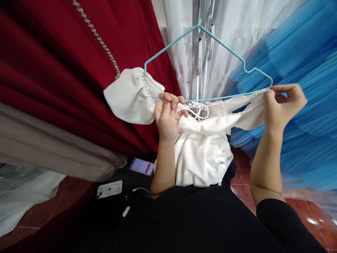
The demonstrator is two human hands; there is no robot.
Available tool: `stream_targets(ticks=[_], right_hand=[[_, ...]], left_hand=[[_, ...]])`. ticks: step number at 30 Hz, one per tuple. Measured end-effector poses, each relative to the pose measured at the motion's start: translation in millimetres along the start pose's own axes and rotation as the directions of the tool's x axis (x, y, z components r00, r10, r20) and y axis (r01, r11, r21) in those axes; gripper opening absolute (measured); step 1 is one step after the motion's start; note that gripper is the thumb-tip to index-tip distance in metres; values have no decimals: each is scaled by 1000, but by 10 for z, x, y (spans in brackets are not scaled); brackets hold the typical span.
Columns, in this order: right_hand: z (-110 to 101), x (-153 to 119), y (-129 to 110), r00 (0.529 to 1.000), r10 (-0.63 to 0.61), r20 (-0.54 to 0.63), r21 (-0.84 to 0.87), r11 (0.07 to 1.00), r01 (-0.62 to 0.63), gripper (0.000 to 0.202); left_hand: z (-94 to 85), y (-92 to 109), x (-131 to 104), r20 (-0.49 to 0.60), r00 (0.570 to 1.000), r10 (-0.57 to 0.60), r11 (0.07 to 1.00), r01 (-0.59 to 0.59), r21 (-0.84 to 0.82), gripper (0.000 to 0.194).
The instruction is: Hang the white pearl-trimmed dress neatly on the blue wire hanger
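Observation:
A white off-shoulder dress (202, 158) with pearl-beaded edges hangs on a light blue hanger (222, 44), its skirt bunched on my lap. My left hand (168, 117) is closed at the neckline beside the left sleeve (130, 96), its curled fingers over the hanger's bottom bar. That sleeve sits over the hanger's left end. With thumb and fingers, my right hand (281, 105) pinches the beaded edge of the other sleeve against the hanger's right end. A white lacing cord (202, 111) loops loosely between my hands.
Dark red curtains (65, 59) hang at left with a metal chain (98, 37) in front. Blue tulle (308, 116) fills the right, near my right arm. Below left lie a lit phone (142, 166), a white phone (109, 189) and a cable (142, 188). Metal poles (202, 66) stand behind the hanger.

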State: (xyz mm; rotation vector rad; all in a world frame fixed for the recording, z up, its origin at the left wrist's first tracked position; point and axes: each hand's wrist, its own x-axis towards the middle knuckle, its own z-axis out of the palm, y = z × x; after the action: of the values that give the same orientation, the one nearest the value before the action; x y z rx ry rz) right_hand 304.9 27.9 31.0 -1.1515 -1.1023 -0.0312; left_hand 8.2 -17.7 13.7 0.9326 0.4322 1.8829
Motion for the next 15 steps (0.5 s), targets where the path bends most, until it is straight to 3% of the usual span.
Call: stream_targets(ticks=[3,7,10,15], right_hand=[[22,269,-172,996,-81,-30,-6,997,81,26],[147,452,-425,982,-166,91,-62,983,172,26],[293,412,-592,966,-200,167,-63,975,213,26],[529,234,-715,916,-247,315,90,969,230,29]], left_hand=[[16,3,-11,-21,1000,13,999,-12,35,20],[4,6,-8,-17,999,48,997,-47,55,24],[-8,-14,0,-6,998,68,995,-67,78,26],[9,-77,13,-8,994,105,992,-105,75,31]])
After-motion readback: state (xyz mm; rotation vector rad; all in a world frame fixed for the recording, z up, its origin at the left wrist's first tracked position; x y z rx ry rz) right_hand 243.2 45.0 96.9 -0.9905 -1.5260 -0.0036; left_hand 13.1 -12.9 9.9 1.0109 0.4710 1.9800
